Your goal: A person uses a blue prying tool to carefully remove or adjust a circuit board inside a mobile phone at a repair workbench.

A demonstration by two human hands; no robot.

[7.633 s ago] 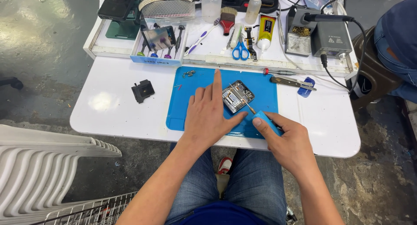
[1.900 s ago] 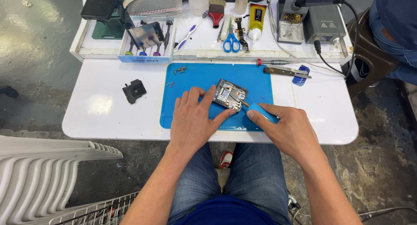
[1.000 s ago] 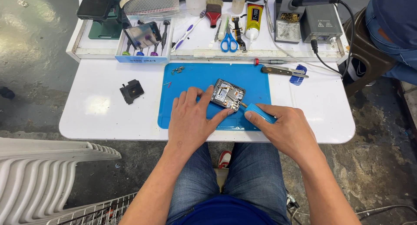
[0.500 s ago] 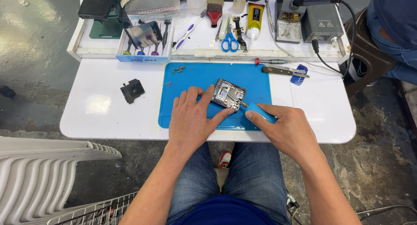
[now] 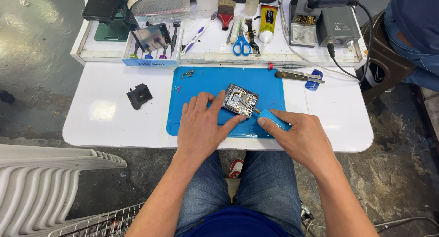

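An opened phone body (image 5: 239, 100) with bare circuit parts lies on a blue work mat (image 5: 208, 79) on a white table (image 5: 105, 115). My left hand (image 5: 201, 127) rests flat on the mat, its fingers and thumb pressing the phone's near left edge. My right hand (image 5: 302, 136) grips a blue-handled screwdriver (image 5: 273, 119), whose thin tip touches the phone's lower right corner.
A small black part (image 5: 139, 96) lies left of the mat. Loose screws (image 5: 186, 74) sit at the mat's far left corner. Behind are a tool tray (image 5: 153, 40), scissors (image 5: 242, 44), a glue tube (image 5: 268, 21), a soldering station (image 5: 336, 24), and tweezers (image 5: 295, 75). Another person (image 5: 414, 31) sits at right.
Both hands stay on the phone and screwdriver; only the view shifted slightly. Compared with several seconds ago, the hands sit a little lower on the mat.
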